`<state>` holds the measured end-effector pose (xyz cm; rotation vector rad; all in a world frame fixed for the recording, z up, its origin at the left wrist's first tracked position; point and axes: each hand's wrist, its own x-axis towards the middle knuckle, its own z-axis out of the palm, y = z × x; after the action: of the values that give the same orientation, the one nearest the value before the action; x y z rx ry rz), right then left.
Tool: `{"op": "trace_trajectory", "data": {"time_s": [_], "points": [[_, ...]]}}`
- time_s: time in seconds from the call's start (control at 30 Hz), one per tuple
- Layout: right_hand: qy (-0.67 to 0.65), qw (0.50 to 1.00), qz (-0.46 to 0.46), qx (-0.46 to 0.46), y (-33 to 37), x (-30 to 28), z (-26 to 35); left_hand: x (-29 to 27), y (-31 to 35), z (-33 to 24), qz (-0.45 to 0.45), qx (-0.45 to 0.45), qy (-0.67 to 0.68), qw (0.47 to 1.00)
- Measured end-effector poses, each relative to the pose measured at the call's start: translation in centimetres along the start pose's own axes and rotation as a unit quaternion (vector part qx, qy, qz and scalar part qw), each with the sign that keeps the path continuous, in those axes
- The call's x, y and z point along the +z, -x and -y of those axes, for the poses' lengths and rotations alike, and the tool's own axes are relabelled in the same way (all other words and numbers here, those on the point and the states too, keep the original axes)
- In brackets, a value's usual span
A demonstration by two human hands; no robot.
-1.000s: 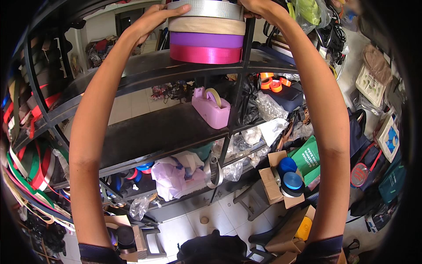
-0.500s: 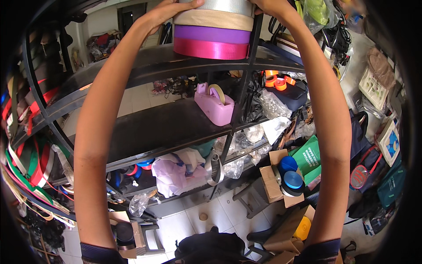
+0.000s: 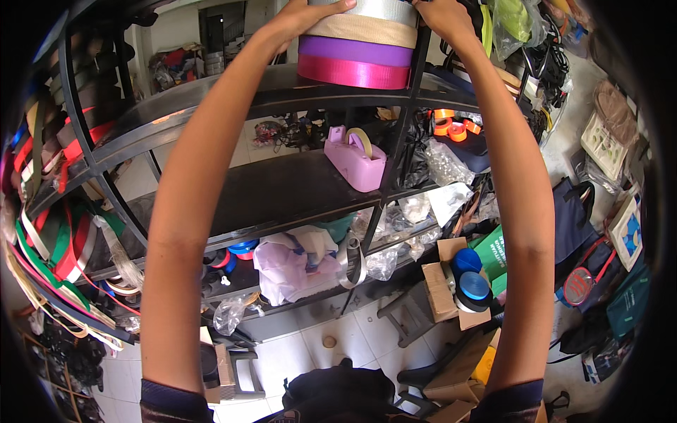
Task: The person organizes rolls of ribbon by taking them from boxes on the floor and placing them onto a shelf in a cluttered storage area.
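Ribbon rolls (image 3: 356, 53) and hanging straps (image 3: 67, 259) suggest a workshop.

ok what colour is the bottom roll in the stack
Bottom roll: bright pink, seen in the head view.

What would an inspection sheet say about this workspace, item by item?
Surface: a black shelf rack, its middle shelf bearing a lilac, block-shaped tape dispenser.
Job's things: a stack of wide round rolls, silver, beige, purple and pink from the top.
Clutter: crumpled clear plastic bags, small orange ring-shaped rolls, an open brown cardboard box with blue round rolls.
Hands: left hand lies against the silver roll; right hand is at the stack's right side, contact unclear.
Cables: nothing seen that is surely a cable.
Surroundings: pale tiled floor; red, green and white straps at the left.
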<state>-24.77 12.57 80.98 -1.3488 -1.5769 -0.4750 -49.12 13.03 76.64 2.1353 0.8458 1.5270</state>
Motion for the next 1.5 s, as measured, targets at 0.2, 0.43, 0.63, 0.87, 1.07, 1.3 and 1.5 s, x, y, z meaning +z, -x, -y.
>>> {"op": "trace_trajectory", "data": {"time_s": [0.2,0.43,0.63,0.87,1.07,1.3,1.5], "points": [[-0.193,0.979,0.002,-0.062,11.3,-2.8,-3.7,6.5,10.7,-0.8,-0.385,0.153,0.02,0.91],[-0.41,0.835,0.22,0.294,43.5,1.2,-13.3,24.9,35.3,5.9,0.032,-0.219,0.208,0.953],[-0.237,0.793,0.315,0.466,63.0,1.7,-20.6,38.6,50.1,14.9,0.247,-0.522,0.321,0.751],[-0.166,0.737,0.318,0.573,75.0,-5.0,-29.5,50.7,56.5,13.5,0.47,-0.5,0.283,0.67],[-0.097,0.787,0.279,0.541,79.0,-9.7,-36.4,62.0,55.2,11.1,0.567,-0.489,0.25,0.615],[-0.052,0.681,0.134,0.718,80.1,-14.6,-44.5,74.6,53.3,8.2,0.626,-0.465,0.247,0.576],[-0.016,0.638,0.05,0.768,80.0,-18.5,-47.8,82.6,53.0,6.0,0.667,-0.448,0.268,0.532]]}}
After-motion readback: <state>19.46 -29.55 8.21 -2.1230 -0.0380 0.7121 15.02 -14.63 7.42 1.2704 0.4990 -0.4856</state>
